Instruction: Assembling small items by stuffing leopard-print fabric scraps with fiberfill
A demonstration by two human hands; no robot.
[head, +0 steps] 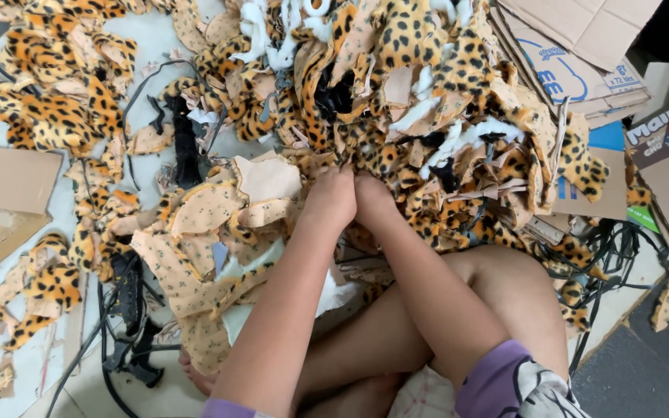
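A big heap of leopard-print plush fabric pieces (404,85) with white and black trim lies in front of me on the floor. My left hand (331,197) and my right hand (371,195) are side by side at the heap's near edge, fingers dug into the scraps and hidden by them. Both seem closed on a fabric piece at the heap's foot, though the fingertips cannot be seen. Flat tan pieces turned lining-side up (210,232) lie just left of my left forearm. My bent knee (505,286) sits right of my arms.
More leopard-print scraps (56,108) are scattered at the left. Cardboard sheets (5,182) lie at the far left, flattened boxes (574,62) at the upper right. Black cables (613,248) and black straps (129,310) trail over the floor. My bare foot (195,379) shows below.
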